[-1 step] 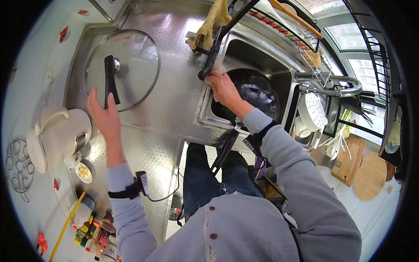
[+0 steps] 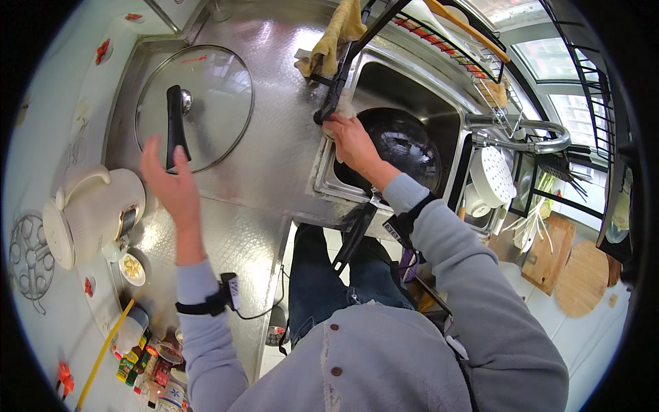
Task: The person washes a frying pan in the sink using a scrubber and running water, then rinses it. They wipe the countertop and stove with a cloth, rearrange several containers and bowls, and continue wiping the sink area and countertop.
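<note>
We take the steel sink [image 2: 446, 130] as our landmark: inside it sits a black wok [image 2: 405, 147], tilted a little against the basin's near wall, its long dark handle [image 2: 353, 237] sticking out over the sink's front edge toward our body. Our right hand [image 2: 351, 141] rests at the sink's left rim, on the wok's edge, fingers curled down and closed around a pale cloth [image 2: 343, 110] that shows only as a small patch just above the knuckles; how much of it we grip we cannot tell. Our left hand [image 2: 168, 182] hangs over the steel counter [image 2: 274, 151] to the left of the sink, palm open, fingers spread and straight, holding nothing; its fingertips are just beside the near rim of a round glass lid [image 2: 213, 89] that lies flat on the counter, well left of the sink, and close to the lower end of that lid's black handle [image 2: 175, 123]. Further left of the lid stands a cream electric kettle [image 2: 89, 209]. Behind the sink's left corner a yellow rag [image 2: 336, 31] hangs over a black rack [image 2: 425, 31], and right of the sink, past the curved tap [image 2: 528, 141], white dishes [image 2: 494, 175] sit in a second basin.
</note>
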Demonstrator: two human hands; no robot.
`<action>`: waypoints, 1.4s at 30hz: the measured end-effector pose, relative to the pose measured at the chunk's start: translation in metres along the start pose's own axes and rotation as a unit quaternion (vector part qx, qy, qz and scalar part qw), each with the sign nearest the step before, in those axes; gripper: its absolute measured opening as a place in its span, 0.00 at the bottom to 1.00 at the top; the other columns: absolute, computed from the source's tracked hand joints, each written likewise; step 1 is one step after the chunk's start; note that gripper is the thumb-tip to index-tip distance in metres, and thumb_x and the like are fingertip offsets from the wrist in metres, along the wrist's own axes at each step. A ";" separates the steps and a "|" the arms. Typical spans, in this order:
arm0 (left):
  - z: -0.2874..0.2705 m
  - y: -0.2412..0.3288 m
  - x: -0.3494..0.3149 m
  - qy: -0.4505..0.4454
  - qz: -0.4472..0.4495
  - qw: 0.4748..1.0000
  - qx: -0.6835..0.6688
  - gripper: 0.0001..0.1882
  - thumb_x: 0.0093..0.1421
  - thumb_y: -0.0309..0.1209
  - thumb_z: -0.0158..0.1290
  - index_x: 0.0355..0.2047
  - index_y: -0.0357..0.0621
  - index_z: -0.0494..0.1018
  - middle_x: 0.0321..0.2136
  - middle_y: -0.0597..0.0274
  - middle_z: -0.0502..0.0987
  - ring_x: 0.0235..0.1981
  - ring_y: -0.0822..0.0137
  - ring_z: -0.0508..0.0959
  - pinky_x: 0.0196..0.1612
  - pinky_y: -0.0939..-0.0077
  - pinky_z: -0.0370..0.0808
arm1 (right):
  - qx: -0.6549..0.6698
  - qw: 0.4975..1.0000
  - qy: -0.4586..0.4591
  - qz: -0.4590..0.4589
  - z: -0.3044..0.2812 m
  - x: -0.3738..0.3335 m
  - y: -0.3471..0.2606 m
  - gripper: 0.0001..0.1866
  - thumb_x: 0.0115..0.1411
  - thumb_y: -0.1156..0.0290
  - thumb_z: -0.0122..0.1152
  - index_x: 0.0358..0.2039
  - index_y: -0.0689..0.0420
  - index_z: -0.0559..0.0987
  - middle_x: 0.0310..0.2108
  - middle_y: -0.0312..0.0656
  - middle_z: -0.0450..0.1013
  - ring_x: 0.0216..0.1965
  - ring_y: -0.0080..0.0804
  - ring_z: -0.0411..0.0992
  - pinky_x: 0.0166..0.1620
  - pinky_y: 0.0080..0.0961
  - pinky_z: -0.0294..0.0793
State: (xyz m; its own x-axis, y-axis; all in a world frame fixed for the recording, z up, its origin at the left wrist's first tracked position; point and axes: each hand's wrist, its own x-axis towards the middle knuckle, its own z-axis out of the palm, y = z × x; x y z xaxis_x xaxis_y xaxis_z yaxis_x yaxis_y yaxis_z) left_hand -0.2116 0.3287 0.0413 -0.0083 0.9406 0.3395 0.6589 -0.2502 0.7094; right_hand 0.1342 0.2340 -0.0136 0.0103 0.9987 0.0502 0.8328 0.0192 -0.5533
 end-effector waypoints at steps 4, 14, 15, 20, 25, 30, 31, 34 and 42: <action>0.041 0.058 -0.062 -0.146 -0.092 0.973 -0.154 0.15 0.64 0.36 0.49 0.46 0.39 0.71 0.42 0.57 0.74 0.43 0.63 0.73 0.49 0.70 0.69 | 0.103 0.987 -0.081 0.094 0.001 -0.019 -0.032 0.15 0.55 0.79 0.50 0.43 0.58 0.78 0.49 0.49 0.72 0.49 0.51 0.69 0.52 0.33 0.68; 0.118 0.072 -0.073 -0.224 -0.379 0.804 -0.401 0.22 0.61 0.40 0.53 0.49 0.37 0.70 0.42 0.58 0.76 0.42 0.62 0.77 0.46 0.69 0.73 | 0.239 0.965 -0.053 0.092 -0.053 -0.073 -0.096 0.20 0.60 0.75 0.54 0.54 0.58 0.72 0.49 0.48 0.71 0.51 0.39 0.71 0.48 0.29 0.73; 0.124 0.071 -0.064 -0.237 -0.294 0.875 -0.303 0.22 0.60 0.40 0.54 0.50 0.37 0.70 0.43 0.57 0.76 0.44 0.60 0.76 0.48 0.68 0.73 | 0.239 0.963 -0.054 0.110 -0.065 -0.077 -0.092 0.19 0.60 0.74 0.54 0.53 0.58 0.72 0.47 0.49 0.72 0.49 0.40 0.72 0.47 0.30 0.74; 0.162 0.098 -0.034 -0.253 -0.005 0.967 0.011 0.26 0.54 0.32 0.55 0.53 0.38 0.68 0.51 0.49 0.71 0.54 0.48 0.67 0.57 0.60 0.63 | 0.240 0.959 -0.086 0.122 -0.110 -0.057 -0.085 0.18 0.63 0.78 0.50 0.54 0.58 0.73 0.42 0.42 0.75 0.39 0.25 0.74 0.42 0.19 0.72; 0.166 0.138 0.027 -0.098 0.098 0.981 -0.133 0.28 0.54 0.28 0.53 0.57 0.47 0.66 0.52 0.51 0.69 0.54 0.50 0.67 0.55 0.63 0.66 | 0.293 0.948 0.015 0.127 -0.117 0.022 -0.086 0.16 0.65 0.73 0.48 0.53 0.58 0.73 0.36 0.35 0.77 0.31 0.15 0.71 0.34 0.13 0.70; 0.164 0.172 0.069 -0.102 0.274 0.956 0.003 0.25 0.49 0.26 0.55 0.51 0.54 0.72 0.48 0.57 0.72 0.43 0.57 0.74 0.40 0.67 0.76 | 0.333 0.929 -0.002 0.160 -0.123 0.038 -0.079 0.17 0.65 0.72 0.47 0.53 0.57 0.73 0.35 0.33 0.77 0.29 0.14 0.70 0.32 0.12 0.69; 0.163 0.174 0.075 -0.111 0.285 0.952 -0.006 0.22 0.48 0.27 0.55 0.47 0.52 0.74 0.47 0.58 0.72 0.43 0.57 0.74 0.40 0.67 0.75 | 0.327 0.930 -0.005 0.171 -0.127 0.034 -0.076 0.17 0.66 0.72 0.46 0.53 0.57 0.73 0.35 0.33 0.77 0.29 0.14 0.70 0.33 0.12 0.69; 0.165 0.175 0.089 -0.105 0.311 0.943 -0.048 0.08 0.48 0.29 0.57 0.32 0.48 0.77 0.41 0.62 0.75 0.41 0.58 0.75 0.41 0.68 0.75 | 0.344 0.915 0.005 0.211 -0.138 0.021 -0.064 0.15 0.64 0.73 0.48 0.50 0.59 0.75 0.33 0.35 0.77 0.29 0.16 0.70 0.32 0.14 0.70; 0.193 0.171 0.118 -0.142 -0.256 0.776 -0.559 0.13 0.65 0.39 0.51 0.43 0.46 0.70 0.38 0.67 0.76 0.36 0.73 0.76 0.36 0.74 0.75 | 0.370 0.897 -0.020 0.240 -0.148 0.002 -0.040 0.16 0.65 0.71 0.47 0.51 0.58 0.75 0.35 0.34 0.77 0.30 0.15 0.70 0.34 0.13 0.70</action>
State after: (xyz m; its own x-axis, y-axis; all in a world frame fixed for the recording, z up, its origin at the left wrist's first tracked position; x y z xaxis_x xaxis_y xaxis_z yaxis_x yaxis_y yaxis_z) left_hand 0.0454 0.4411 0.0827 0.2164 0.9557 -0.1997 -0.4418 0.2782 0.8529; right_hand 0.1832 0.2283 0.1317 0.2375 0.9008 -0.3635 0.1429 -0.4025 -0.9042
